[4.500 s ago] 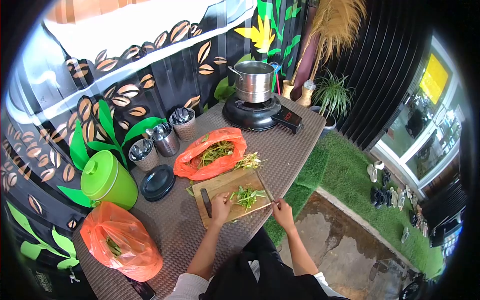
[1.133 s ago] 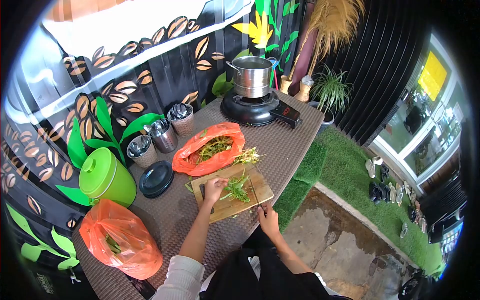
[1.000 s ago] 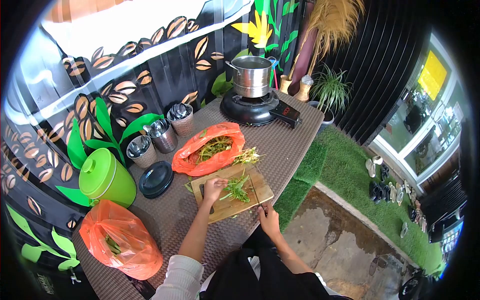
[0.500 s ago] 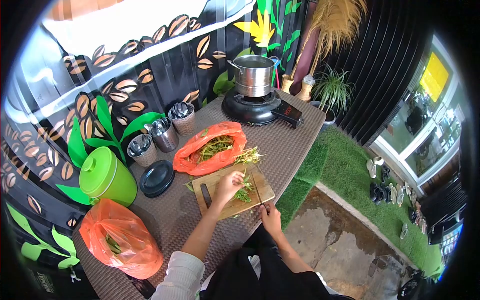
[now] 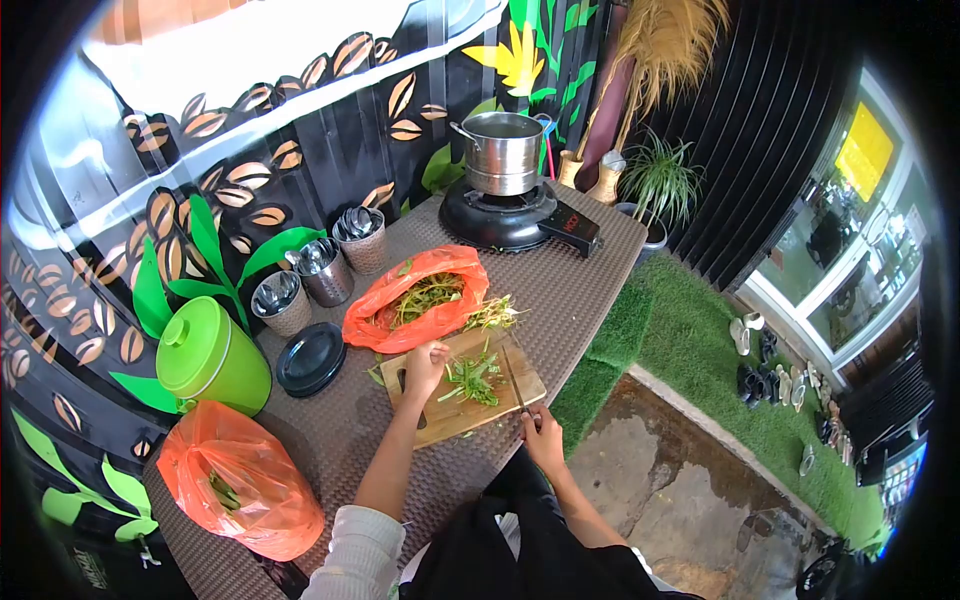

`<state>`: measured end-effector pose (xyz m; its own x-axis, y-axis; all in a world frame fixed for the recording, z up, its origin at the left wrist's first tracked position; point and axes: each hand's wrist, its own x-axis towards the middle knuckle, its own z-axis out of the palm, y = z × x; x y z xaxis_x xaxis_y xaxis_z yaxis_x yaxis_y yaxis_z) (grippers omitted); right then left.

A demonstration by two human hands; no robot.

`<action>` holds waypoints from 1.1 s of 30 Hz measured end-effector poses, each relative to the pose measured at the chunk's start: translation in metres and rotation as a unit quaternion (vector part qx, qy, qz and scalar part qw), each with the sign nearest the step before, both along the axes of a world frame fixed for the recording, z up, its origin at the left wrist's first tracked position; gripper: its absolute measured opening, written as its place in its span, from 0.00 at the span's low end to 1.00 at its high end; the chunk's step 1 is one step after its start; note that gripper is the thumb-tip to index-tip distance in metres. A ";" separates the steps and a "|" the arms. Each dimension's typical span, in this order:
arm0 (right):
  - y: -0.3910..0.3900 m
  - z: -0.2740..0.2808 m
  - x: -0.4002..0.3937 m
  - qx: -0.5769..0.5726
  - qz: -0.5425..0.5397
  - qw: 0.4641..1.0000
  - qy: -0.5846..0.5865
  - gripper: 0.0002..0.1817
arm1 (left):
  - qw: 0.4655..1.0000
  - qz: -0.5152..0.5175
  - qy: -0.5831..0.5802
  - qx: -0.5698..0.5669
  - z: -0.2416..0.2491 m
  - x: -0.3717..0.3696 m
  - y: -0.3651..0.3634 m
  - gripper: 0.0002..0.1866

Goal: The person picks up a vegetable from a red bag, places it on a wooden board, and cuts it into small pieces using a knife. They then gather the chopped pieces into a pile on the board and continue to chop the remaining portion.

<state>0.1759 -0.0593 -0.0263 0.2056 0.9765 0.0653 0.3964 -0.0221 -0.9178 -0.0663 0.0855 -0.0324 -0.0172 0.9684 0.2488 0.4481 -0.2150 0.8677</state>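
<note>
A wooden cutting board (image 5: pixel 432 428) lies near the table's front edge, with a small pile of leafy greens (image 5: pixel 474 382) on it. My right hand (image 5: pixel 542 440) is closed round the handle of a knife (image 5: pixel 515 378), whose blade lies over the right part of the board. Over the board's left side, just left of the pile, my left hand (image 5: pixel 426 372) is closed with fingertips together; whether anything is between them is hidden. Behind the board sits an open orange plastic bag (image 5: pixel 364 322) of greens, with pale stem ends (image 5: pixel 494 314) lying beside it.
At the back, a metal pot (image 5: pixel 502 155) stands on a black portable stove (image 5: pixel 490 222). Cutlery holders (image 5: pixel 328 272), stacked black plates (image 5: pixel 311 358) and a green lidded bucket (image 5: pixel 215 355) line the left. A second orange bag (image 5: pixel 245 485) is front left.
My left hand has moved left, away from the greens, which now show more fully on the board. My right hand stays with the knife in nearly the same spot.
</note>
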 end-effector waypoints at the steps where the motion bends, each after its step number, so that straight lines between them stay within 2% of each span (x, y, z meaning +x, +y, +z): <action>1: 0.000 -0.004 0.000 0.001 0.001 1.000 -0.003 0.12 | 0.996 0.005 0.088 0.033 0.006 -0.002 -0.001 0.08; 2: -0.001 -0.007 0.000 0.000 0.001 1.000 -0.002 0.12 | 0.996 0.005 0.089 0.033 0.010 -0.001 -0.002 0.08; 4: -0.001 -0.008 -0.001 0.003 0.004 1.000 -0.006 0.12 | 0.970 0.009 0.202 0.136 0.025 0.006 -0.006 0.09; 5: 0.000 -0.009 -0.002 0.003 0.003 1.000 -0.006 0.12 | 0.970 0.008 0.202 0.136 0.030 0.011 -0.005 0.09; 7: 0.000 -0.011 -0.004 0.002 0.002 1.000 -0.016 0.12 | 0.991 -0.101 0.078 -0.040 0.025 0.020 -0.002 0.10; 9: 0.001 -0.012 -0.005 0.010 0.004 1.000 -0.016 0.12 | 0.990 -0.103 0.085 -0.040 0.021 0.030 0.002 0.09; 12: 0.002 -0.012 -0.004 0.022 0.007 1.000 -0.019 0.12 | 0.985 -0.094 0.144 -0.031 0.013 0.037 0.008 0.08; 14: 0.001 -0.010 -0.002 0.026 0.006 0.999 -0.023 0.12 | 0.964 -0.086 0.249 0.046 0.004 0.040 0.010 0.07; 18: -0.001 -0.001 -0.001 -0.004 0.006 1.000 0.017 0.13 | 0.961 -0.091 0.258 0.032 0.002 0.043 0.012 0.08; 20: 0.000 -0.004 -0.001 -0.008 0.009 1.000 0.016 0.13 | 0.953 -0.073 0.276 0.098 0.004 0.041 0.008 0.08; 24: 0.005 -0.008 -0.001 -0.001 0.008 1.000 -0.004 0.13 | 0.943 -0.067 0.304 0.119 0.025 0.037 -0.004 0.07; 27: 0.008 -0.009 -0.003 0.020 0.011 0.999 -0.023 0.12 | 0.942 -0.078 0.303 0.120 0.043 0.032 -0.008 0.02; 29: 0.011 -0.005 -0.005 0.037 0.013 0.999 -0.029 0.12 | 0.928 -0.165 0.317 0.106 0.052 0.030 -0.011 0.02; 33: 0.005 0.018 -0.010 0.020 0.034 0.999 0.036 0.11 | 0.939 -0.162 0.280 0.117 0.053 0.034 -0.018 0.03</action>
